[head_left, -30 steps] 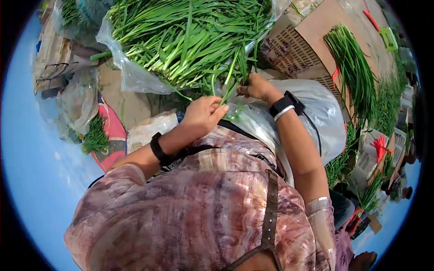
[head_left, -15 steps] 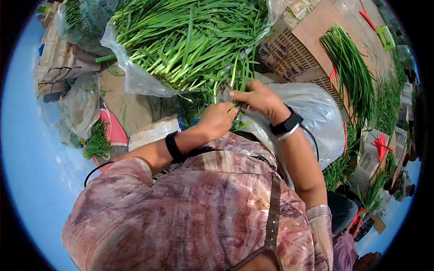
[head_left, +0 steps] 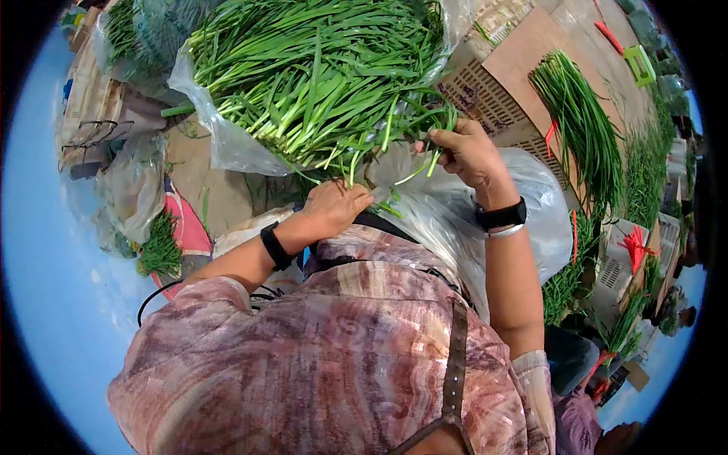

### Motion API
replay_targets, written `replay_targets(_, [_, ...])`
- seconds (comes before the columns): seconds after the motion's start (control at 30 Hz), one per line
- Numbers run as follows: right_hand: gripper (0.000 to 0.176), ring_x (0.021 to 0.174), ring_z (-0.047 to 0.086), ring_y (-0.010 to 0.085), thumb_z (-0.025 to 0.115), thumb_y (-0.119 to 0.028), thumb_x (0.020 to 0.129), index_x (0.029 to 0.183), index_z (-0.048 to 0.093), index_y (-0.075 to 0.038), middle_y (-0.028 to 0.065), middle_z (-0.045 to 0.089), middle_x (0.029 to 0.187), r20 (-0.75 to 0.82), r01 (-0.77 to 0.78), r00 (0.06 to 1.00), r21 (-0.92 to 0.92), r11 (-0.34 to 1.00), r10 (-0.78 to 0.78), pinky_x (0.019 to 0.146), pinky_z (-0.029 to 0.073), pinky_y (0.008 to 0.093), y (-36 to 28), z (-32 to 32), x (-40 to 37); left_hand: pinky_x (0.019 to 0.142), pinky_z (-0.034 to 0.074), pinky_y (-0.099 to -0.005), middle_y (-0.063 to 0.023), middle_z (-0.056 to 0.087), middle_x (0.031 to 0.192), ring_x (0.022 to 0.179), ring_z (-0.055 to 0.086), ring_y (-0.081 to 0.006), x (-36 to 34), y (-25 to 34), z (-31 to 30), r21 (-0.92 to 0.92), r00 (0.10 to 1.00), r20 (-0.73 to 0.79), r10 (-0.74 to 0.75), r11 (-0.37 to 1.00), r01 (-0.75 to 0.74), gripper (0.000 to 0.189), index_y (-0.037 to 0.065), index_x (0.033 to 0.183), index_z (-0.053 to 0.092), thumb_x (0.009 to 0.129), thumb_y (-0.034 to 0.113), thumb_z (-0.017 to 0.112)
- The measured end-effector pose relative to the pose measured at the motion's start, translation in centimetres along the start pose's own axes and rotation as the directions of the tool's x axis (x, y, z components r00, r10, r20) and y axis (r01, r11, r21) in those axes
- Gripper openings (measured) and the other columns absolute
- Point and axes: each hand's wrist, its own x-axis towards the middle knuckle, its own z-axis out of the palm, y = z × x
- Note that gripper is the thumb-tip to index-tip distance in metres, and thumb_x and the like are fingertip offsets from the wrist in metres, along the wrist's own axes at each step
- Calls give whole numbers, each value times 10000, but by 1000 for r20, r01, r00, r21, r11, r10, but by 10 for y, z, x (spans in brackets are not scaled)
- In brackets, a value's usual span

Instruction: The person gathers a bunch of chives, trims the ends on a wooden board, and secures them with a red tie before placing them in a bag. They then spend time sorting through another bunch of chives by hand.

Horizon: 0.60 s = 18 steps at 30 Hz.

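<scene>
A large heap of long green leafy stalks with pale ends lies in an open clear plastic bag. My left hand is closed at the heap's near edge, round the lower part of a few pale stalks. To its right, my right hand pinches some green stalks near the bag's right side. These stalks hang below its fingers and trail up toward the heap. A filled translucent plastic bag sits beneath and beside my right forearm.
A bundle of green stalks with a red tie lies on a brown board over a plastic crate. Red ties rest on another crate at right. At lower right, part of another person shows.
My hands have moved apart: the left one down and to the left, the right one up and to the right, drawing green stalks along with it.
</scene>
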Motion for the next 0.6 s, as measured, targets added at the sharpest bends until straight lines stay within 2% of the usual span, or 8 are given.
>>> replay_targets(0.1, [98,426,411,40,575,-145,894,897,600,-50,33,642,714,16,-38,999,96,995,36,377,275,181,0,-3,-2,678,482,-448,-169,617,886,785,601,-360,-11,23,-15,-41,980,-42,-194,980,192,235,69,1016,605,910,251,502])
replay_targets(0.2, [112,429,412,38,612,-166,882,883,608,-54,18,621,689,78,-74,995,97,993,66,374,275,183,8,0,3,667,485,-432,-178,614,852,763,588,-382,-33,38,-30,-272,964,-204,168,937,-221,244,62,1105,580,901,176,509])
replay_targets(0.23, [124,427,405,37,639,-182,870,872,619,-59,5,605,671,50,-81,996,91,993,77,367,267,190,8,3,3,620,494,-359,-154,627,830,695,609,-310,-32,41,-37,-261,920,-281,273,901,-347,287,35,1178,539,913,140,504])
replay_targets(0.27, [121,428,403,37,639,-180,870,865,623,-61,3,604,669,42,-85,996,97,992,81,367,265,192,8,6,5,592,488,-332,-143,629,805,664,609,-272,-28,49,-48,-535,972,-222,69,825,-181,294,21,1168,535,919,175,506])
replay_targets(0.33, [114,431,400,39,638,-178,869,853,630,-66,0,601,665,27,-87,996,108,990,84,368,262,196,9,11,9,536,477,-277,-122,632,756,601,609,-196,-10,65,-68,-898,965,50,-259,412,157,333,-6,1150,528,931,245,508])
replay_targets(0.37, [125,442,416,52,641,-177,863,850,626,-54,8,606,675,22,-85,996,90,992,84,372,280,207,11,13,11,485,440,-220,-102,630,742,554,585,-118,0,64,-68,-961,945,65,-320,236,146,350,-20,1062,518,953,311,491])
replay_targets(0.5, [147,466,449,80,650,-173,846,838,616,-30,22,609,687,3,-48,999,17,999,48,377,307,235,15,16,12,446,428,-218,-122,637,749,547,585,-114,17,65,-75,-949,879,263,-397,56,310,341,22,927,492,951,362,488])
replay_targets(0.6, [136,449,425,75,648,-173,850,820,615,-44,11,592,659,-4,-30,1000,-3,1000,30,374,287,232,14,15,12,416,414,-223,-133,642,756,544,586,-122,22,45,-65,-916,839,317,-442,87,392,353,19,937,487,948,372,493])
